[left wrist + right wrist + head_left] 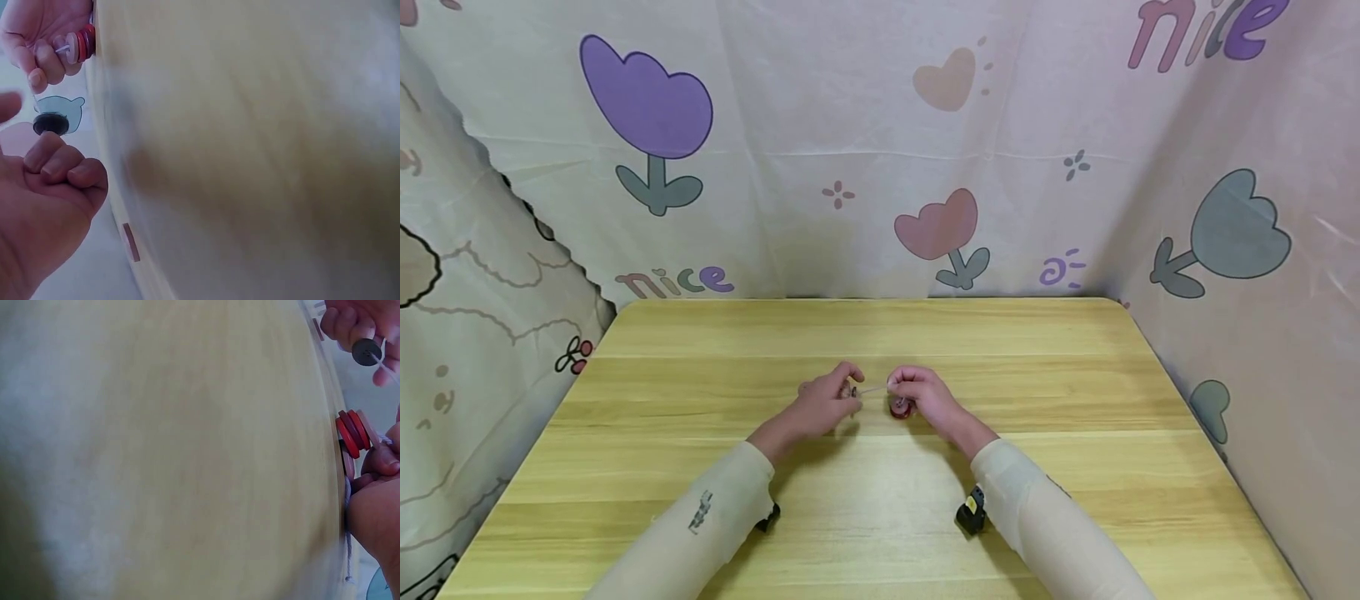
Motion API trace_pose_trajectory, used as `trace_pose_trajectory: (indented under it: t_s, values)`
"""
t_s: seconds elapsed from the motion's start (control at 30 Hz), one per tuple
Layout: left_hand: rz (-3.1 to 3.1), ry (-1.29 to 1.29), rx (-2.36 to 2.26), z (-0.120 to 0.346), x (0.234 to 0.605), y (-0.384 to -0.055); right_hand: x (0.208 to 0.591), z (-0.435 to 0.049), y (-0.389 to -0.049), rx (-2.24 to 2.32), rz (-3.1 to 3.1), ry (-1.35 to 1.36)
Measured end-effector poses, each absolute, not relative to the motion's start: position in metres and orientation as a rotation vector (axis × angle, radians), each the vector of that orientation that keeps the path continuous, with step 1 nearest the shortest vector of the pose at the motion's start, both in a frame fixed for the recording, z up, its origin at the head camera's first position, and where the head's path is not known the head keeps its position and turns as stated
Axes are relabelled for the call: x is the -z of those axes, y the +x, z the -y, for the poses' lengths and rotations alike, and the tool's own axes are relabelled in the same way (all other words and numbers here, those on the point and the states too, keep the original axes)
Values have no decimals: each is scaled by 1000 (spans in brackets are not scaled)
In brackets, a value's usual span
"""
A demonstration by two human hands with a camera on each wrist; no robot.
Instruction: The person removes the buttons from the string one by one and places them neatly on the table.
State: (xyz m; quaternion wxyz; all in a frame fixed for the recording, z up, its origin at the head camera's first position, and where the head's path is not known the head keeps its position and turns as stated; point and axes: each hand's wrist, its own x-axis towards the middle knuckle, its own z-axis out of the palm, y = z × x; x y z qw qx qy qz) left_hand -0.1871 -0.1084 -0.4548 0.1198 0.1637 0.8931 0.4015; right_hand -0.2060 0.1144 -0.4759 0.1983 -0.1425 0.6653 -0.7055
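My left hand (pixel 827 402) holds a dark round bead (pixel 366 352) at its curled fingers, and the left wrist view shows the same dark bead (pixel 51 123) above the knuckles. A thin white cord (pixel 872 389) runs from it across to my right hand (pixel 925 394), which pinches the cord between thumb and fingers. Below the right fingers hangs a stack of flat round beads (pixel 353 432), red, dark red and pink, threaded on the cord. The cord's tail (pixel 348 537) dangles beneath that hand. Part of the left thumb and index finger is cut off in the left wrist view.
Both hands are above a light wooden table (pixel 865 517). A printed cloth (pixel 820 100) hangs behind it and at both sides. Black wrist devices (pixel 972 512) sit under the cream sleeves (pixel 1045 508).
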Motion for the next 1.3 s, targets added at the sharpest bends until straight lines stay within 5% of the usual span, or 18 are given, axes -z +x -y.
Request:
trace_pose_trajectory:
  t_s: [1.3]
  values:
    - [-2601, 528, -1312, 132, 458, -189, 476, -113, -205, 1967, -1878, -397]
